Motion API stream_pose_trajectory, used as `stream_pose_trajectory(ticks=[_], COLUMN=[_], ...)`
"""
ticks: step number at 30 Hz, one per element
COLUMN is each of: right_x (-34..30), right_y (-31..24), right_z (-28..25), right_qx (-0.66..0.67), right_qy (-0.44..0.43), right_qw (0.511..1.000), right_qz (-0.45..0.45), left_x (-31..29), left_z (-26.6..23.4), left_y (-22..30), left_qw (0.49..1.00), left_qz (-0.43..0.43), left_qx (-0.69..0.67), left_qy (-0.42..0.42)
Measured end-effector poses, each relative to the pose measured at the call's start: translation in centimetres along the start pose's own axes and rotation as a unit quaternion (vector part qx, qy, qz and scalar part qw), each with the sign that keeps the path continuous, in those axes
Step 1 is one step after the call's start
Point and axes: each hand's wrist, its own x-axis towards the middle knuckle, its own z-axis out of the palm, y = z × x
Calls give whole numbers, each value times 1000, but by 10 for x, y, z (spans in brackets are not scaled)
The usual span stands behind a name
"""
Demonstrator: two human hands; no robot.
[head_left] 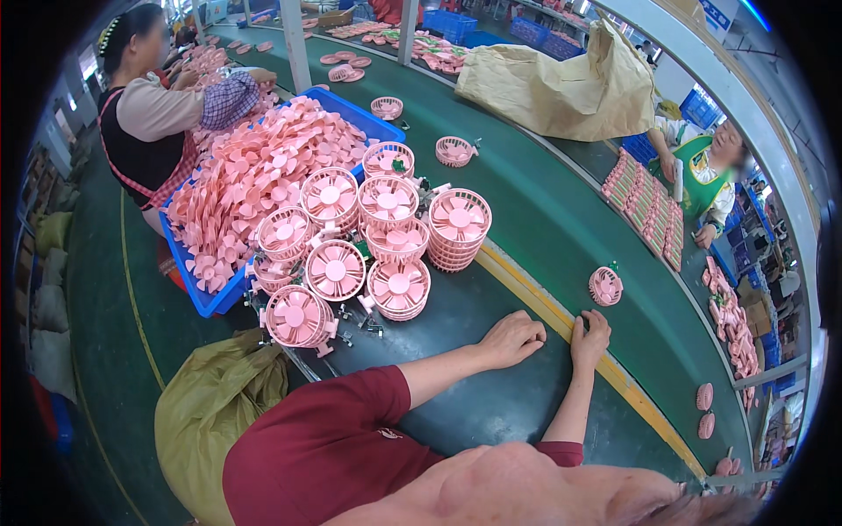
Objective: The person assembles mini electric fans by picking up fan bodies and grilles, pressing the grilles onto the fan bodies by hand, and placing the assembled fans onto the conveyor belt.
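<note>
My left hand [513, 338] rests on the dark worktop with its fingers curled under, holding nothing. My right hand [590, 338] lies beside it with its fingertips on the yellow stripe [535, 298] at the edge of the green conveyor belt [561, 210], also holding nothing. A single small pink fan [605, 286] sits on the belt just beyond my right hand, not touching it. Stacks of pink round fan grilles [386, 237] stand on the worktop to the left of my left hand.
A blue crate [206, 302] heaped with pink fan blades [250, 175] stands at the left. A person in an apron works behind the crate, and another in green sits across the belt by trays of pink parts [649, 210]. A tan sack [561, 83] lies on the belt; an olive bag [215, 403] is beside me.
</note>
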Motion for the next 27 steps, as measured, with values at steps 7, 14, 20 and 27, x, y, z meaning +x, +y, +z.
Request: stream_pose_trajectory(ticks=[7, 14, 20, 27], right_x=[0, 0, 0, 0], right_y=[-5, -2, -1, -1], right_z=[-2, -2, -1, -2], right_qx=[-9, -7, -11, -12], right_qy=[9, 8, 5, 7], right_qw=[1000, 1000, 1000, 1000], right_qz=[-9, -10, -10, -10], left_x=[0, 0, 1, 0], left_z=[-1, -2, -1, -1], left_y=[0, 2, 2, 1], left_qw=[1000, 1000, 1000, 1000], left_qz=[8, 0, 5, 4], left_qx=[3, 6, 6, 4], left_qy=[7, -1, -1, -1])
